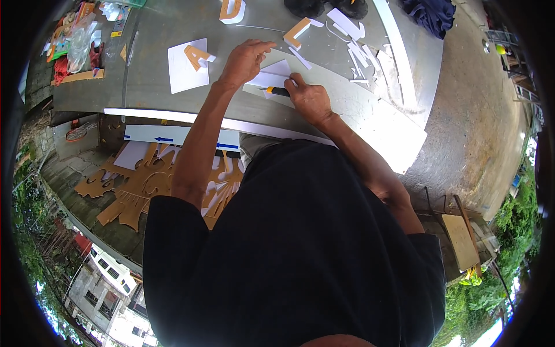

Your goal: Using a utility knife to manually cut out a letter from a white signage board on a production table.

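Observation:
My right hand is wrapped round a yellow and black utility knife, its tip pointing left over a small piece of white sheet. Just left of that piece, my left hand hovers or rests with its fingers stretched out to the right. Whether its fingertips touch the table cannot be made out. Beyond the fingers lies a brown-faced block letter with white sides. Another brown-faced letter rests on a white sheet to the left, and a third letter is at the far edge.
White offcuts litter the right of the grey table, beside a long white strip. Dark blue cloth lies far right. Plastic bags and small items crowd the far left. Brown ornamental cutouts sit lower, left of my body.

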{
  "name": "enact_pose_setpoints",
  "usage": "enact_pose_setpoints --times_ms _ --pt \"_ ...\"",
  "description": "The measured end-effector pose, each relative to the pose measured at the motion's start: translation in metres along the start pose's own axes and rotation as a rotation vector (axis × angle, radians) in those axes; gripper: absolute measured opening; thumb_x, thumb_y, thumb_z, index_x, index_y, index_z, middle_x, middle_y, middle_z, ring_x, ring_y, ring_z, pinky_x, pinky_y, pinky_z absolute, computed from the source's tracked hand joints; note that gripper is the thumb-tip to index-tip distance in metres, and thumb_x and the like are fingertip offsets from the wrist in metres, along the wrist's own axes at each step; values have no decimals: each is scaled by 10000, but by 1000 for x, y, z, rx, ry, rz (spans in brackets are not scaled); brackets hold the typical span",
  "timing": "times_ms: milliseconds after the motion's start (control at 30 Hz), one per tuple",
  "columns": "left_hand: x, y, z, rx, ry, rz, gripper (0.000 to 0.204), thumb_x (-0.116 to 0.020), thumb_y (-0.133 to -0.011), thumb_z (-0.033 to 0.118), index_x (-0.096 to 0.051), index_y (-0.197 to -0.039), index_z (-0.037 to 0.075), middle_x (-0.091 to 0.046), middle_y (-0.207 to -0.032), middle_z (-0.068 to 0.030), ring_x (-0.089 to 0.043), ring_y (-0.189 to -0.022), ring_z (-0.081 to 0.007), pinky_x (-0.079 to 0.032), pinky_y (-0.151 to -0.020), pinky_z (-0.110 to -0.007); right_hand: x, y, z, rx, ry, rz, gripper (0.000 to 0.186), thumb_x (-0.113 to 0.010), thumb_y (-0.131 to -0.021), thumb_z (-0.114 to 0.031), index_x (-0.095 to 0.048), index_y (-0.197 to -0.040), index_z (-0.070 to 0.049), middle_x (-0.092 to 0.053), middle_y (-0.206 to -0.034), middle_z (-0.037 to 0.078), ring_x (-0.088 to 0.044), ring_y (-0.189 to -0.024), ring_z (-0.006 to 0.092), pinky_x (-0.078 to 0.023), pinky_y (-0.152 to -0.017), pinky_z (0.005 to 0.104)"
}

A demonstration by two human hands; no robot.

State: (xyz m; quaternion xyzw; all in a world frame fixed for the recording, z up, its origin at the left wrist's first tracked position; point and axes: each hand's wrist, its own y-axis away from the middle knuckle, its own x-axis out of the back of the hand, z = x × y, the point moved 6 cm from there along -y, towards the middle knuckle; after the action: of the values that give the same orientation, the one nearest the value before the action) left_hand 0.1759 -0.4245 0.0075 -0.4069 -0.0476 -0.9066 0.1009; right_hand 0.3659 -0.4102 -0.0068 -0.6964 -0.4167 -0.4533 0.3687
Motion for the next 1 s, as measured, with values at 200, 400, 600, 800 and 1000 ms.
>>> enact_pose_setpoints --times_ms 200,400,600,800,1000 --pt "-30 4 7 -247 -203 -185 648 -628 -857 -133 -582 -1413 197 -547 -1408 -39 -564 -1241 -268 -521 -1035 -364 25 56 21 -43 -65 -65 420 -700 -800 -58 -539 -1187 -42 -576 -1163 135 -708 -665 292 -586 -587 396" --pt "-34 3 19 -361 -319 -314 674 -721 -822 -34 -579 -1428 224 -520 -1465 15 -515 -1307 -249 -476 -1092 -377 78 143 64 -441 -317 98 477 -797 -748 -45 -598 -1178 -104 -598 -1207 117 -707 -779 317 -598 -670 419" --pt "-40 4 23 -461 -420 -397 699 -789 -756 15 -581 -1402 183 -498 -1467 9 -527 -1239 -238 -443 -1057 -398 93 190 87 -717 -337 215 350 -773 -821 -113 -640 -1134 -32 -655 -1131 166 -714 -898 337 -584 -772 416" --pt "-30 12 18 -316 -345 -374 486 -860 -696 95 -666 -1142 116 -616 -1239 -24 -555 -1203 -252 -455 -996 -398 84 209 100 -777 -319 272 394 -763 -848 -144 -624 -1156 58 -656 -1000 130 -689 -618 177 -563 -557 320" --pt "-11 38 -16 205 -210 -292 319 -882 -734 158 -663 -934 42 -674 -933 -104 -671 -929 -249 -529 -839 -385 85 206 101 -983 -510 260 365 -776 -814 -151 -656 -1114 18 -657 -976 162 -706 -723 251 -560 -671 389"
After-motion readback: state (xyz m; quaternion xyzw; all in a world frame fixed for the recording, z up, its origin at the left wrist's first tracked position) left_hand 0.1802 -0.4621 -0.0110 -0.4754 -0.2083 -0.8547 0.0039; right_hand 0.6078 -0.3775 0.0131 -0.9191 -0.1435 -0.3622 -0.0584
